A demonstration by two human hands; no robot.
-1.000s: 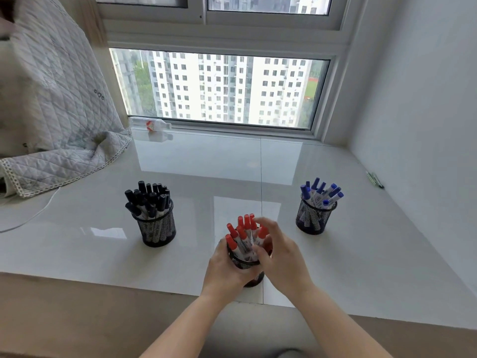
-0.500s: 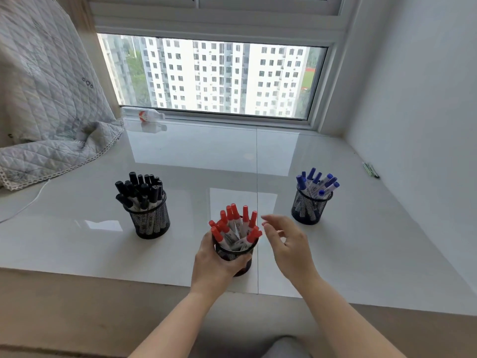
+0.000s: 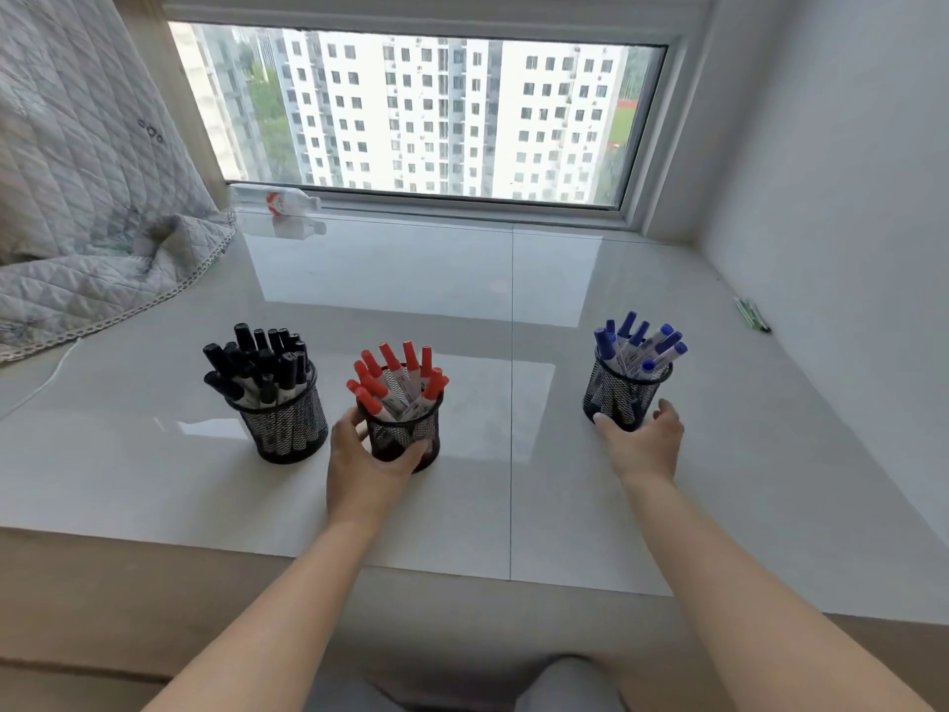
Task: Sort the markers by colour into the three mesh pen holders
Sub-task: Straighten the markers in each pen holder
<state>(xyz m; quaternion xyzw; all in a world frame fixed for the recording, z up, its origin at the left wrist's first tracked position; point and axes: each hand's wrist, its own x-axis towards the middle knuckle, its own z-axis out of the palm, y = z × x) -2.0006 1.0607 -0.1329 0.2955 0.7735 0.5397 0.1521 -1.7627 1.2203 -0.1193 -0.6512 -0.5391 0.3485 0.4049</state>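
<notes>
Three black mesh pen holders stand on the glossy white sill. The left holder (image 3: 287, 429) is full of black-capped markers (image 3: 257, 359). The middle holder (image 3: 403, 434) carries red-capped markers (image 3: 398, 380), and my left hand (image 3: 367, 462) grips its near side, thumb on the left wall and fingers on the right. The right holder (image 3: 619, 395) has blue-capped markers (image 3: 639, 344). My right hand (image 3: 644, 441) cups the base of that holder, thumb at its left and fingers at its right.
A quilted grey blanket (image 3: 87, 208) covers the left back of the sill, with a thin white cable (image 3: 46, 382) beside it. A small plastic bottle (image 3: 277, 200) lies by the window frame. A green pen (image 3: 752, 313) lies along the right wall (image 3: 847, 223).
My left hand has slid the red holder left, close to the black one. My right hand left the red markers and reached right to the blue holder. The camera tilted down.
</notes>
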